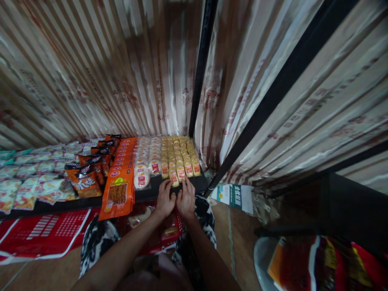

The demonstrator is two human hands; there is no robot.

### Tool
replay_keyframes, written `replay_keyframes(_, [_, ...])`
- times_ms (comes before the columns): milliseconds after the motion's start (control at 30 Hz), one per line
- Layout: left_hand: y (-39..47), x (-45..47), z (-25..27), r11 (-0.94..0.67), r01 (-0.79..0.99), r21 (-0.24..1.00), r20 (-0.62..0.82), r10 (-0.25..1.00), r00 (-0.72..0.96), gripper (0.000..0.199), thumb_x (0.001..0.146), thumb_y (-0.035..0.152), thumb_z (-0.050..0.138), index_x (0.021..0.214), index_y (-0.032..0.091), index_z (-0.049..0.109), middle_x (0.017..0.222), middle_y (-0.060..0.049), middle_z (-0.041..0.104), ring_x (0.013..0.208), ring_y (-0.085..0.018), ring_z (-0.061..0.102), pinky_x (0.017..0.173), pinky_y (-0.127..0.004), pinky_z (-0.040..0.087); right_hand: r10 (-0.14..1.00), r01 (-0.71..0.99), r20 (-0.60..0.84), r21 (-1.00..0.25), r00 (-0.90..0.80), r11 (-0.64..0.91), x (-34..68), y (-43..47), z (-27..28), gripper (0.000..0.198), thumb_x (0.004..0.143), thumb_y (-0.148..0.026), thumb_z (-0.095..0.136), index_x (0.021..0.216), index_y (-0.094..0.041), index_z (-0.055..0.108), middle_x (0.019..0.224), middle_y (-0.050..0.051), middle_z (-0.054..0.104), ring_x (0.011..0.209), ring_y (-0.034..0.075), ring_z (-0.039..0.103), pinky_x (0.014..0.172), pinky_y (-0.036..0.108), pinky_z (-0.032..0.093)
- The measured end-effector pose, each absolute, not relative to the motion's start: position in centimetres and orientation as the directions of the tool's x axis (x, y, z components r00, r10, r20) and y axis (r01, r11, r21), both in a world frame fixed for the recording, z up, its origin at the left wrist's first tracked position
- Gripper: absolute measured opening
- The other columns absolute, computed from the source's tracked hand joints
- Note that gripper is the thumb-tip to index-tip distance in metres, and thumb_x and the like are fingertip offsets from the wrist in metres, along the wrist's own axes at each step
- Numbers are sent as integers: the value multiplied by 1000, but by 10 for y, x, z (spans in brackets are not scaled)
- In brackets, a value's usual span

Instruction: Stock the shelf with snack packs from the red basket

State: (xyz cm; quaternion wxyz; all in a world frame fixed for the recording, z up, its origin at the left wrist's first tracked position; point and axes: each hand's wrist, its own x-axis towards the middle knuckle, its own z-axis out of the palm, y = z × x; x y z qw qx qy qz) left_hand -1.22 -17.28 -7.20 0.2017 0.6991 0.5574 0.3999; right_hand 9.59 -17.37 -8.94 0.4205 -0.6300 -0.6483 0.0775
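My left hand (166,199) and my right hand (186,198) are close together at the front edge of a black shelf (156,188). Between my fingertips are two small yellow wrapped cakes (173,177) with orange-red labels, at the front of their rows. My left fingers are curled against the left one; my right fingertips rest by the wrapped cake (181,171) beside it. Behind them stand several rows of the same yellow cakes (176,151). To the left lie round white wrapped biscuits (142,178) with red labels. The undersides of my fingers are hidden.
Orange snack packets (118,194) overhang the shelf's front edge. Further left are orange-black bags (83,182) and white bags (27,194). Under the shelf is a red basket (166,234); a red bag (45,234) lies left. A black post (230,161) rises at right, near a basin (260,258).
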Motion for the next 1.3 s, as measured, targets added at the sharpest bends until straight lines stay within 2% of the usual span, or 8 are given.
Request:
replay_keyframes(333, [-171,-14,-77,-314,619,719,339,937,82,52,68,6,44,119,14,48,126,-12,44,119,-24,39,104,-45,34,876,759,458,-622,153,192,95,-174,-93,54,78,-9,34,131,-12,44,140,11,37,124,23,32,101,43,35])
replay_keyframes(567, [-172,-14,-82,-333,579,744,357,931,76,58,67,5,44,124,18,44,132,-11,40,122,-25,37,101,-47,36,873,763,471,-608,126,218,95,-174,-93,58,75,-7,34,133,-12,41,139,9,39,124,22,31,102,42,35])
replay_keyframes(800, [-171,-14,-85,-348,593,726,359,927,105,60,68,5,43,126,15,41,135,-12,37,126,-25,33,107,-48,29,875,765,465,-610,134,207,94,-173,-93,58,75,-7,34,133,-10,41,138,10,41,124,22,32,101,41,36])
replay_keyframes(933, [-174,-14,-86,-357,580,732,370,924,102,60,71,6,40,130,17,37,137,-12,34,128,-24,32,105,-47,32,877,766,462,-611,136,202,94,-173,-92,58,75,-7,34,133,-11,41,140,10,38,126,22,30,101,41,35])
replay_keyframes(1133, [-174,-14,-86,-333,603,725,344,933,101,55,72,10,41,126,15,42,132,-13,38,126,-24,34,107,-47,28,885,761,444,-620,141,190,94,-174,-89,57,76,-7,34,132,-11,41,140,10,38,127,22,29,102,41,35])
replay_keyframes(1300, [-174,-14,-83,-321,613,722,318,941,118,56,71,8,39,127,15,41,136,-12,37,128,-23,33,108,-46,27,877,748,458,-630,143,207,94,-174,-90,56,77,-8,34,132,-13,42,140,10,39,126,22,30,102,43,35])
